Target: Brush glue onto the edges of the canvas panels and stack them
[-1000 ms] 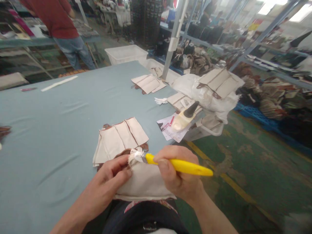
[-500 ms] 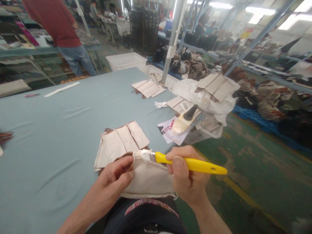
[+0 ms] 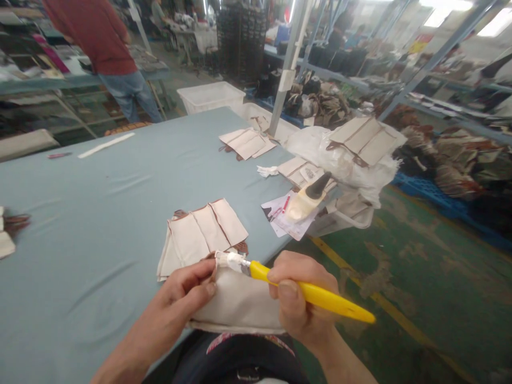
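My right hand (image 3: pixel 298 296) is closed round a yellow-handled brush (image 3: pixel 320 296). Its white, glue-laden bristles (image 3: pixel 230 260) touch the top edge of a cream fabric piece (image 3: pixel 240 304) at the table's near edge. My left hand (image 3: pixel 182 296) pinches that same piece at its upper left corner, thumb and fingers pressed together. Just beyond lies a fanned stack of cream pieces with brown trim (image 3: pixel 204 234).
A glue bottle with a dark nozzle (image 3: pixel 308 200) lies on papers at the table's right edge. More cream pieces (image 3: pixel 246 143) and a white bag pile (image 3: pixel 344 154) lie farther right. A person in a red shirt (image 3: pixel 108 48) stands beyond the blue-grey table (image 3: pixel 100 197). White bin (image 3: pixel 210 96) behind.
The brush has slid along the fabric's top edge, out to the right and back toward the left corner, and its handle now tilts lower. My left hand keeps its pinch.
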Demonstrator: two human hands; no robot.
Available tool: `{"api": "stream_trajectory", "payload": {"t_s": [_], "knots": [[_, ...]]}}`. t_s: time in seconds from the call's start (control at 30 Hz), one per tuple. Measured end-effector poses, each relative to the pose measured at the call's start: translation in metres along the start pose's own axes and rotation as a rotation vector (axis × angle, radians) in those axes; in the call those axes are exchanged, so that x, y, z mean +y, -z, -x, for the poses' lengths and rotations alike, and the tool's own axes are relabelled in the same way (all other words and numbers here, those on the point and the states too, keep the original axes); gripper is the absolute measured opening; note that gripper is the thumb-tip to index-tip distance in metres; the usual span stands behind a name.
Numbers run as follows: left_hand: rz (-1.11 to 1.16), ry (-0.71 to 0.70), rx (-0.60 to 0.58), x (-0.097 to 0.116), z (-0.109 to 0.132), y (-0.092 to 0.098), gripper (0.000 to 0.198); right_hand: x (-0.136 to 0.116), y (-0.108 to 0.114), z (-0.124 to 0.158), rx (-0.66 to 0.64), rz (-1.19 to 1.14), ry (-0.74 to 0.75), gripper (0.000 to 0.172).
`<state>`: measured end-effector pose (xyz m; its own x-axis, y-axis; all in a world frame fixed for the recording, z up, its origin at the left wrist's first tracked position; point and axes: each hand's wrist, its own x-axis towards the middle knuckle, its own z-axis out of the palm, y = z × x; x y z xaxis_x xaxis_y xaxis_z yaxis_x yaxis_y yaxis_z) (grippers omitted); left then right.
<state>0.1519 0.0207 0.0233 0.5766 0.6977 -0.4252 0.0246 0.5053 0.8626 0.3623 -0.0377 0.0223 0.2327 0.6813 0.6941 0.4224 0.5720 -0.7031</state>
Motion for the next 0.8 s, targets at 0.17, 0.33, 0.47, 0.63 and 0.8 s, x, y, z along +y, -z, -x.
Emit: {"api": "stream_trajectory", "payload": {"t_s": [0.17, 0.33, 0.47, 0.63, 0.8], "knots": [[0.070, 0.030, 0.018, -0.007, -0.003, 0.002, 0.048, -0.004, 0.008, -0.002, -0.053, -0.003, -0.016, 0.026], [0.012, 0.020, -0.005, -0.009, -0.005, -0.001, 0.046, -0.003, 0.010, -0.016, -0.104, 0.084, 0.116, 0.023], [-0.184, -0.081, -0.005, -0.009, -0.007, -0.009, 0.036, 0.000, 0.016, -0.009, -0.014, 0.068, 0.164, 0.020], [-0.635, -0.420, 0.069, -0.018, -0.006, -0.015, 0.028, 0.002, 0.028, 0.006, 0.159, 0.062, -0.175, 0.016], [-0.847, -0.685, 0.076, -0.026, -0.007, -0.018, 0.031, -0.001, 0.023, 0.017, 0.054, -0.065, -0.423, 0.018]]}}
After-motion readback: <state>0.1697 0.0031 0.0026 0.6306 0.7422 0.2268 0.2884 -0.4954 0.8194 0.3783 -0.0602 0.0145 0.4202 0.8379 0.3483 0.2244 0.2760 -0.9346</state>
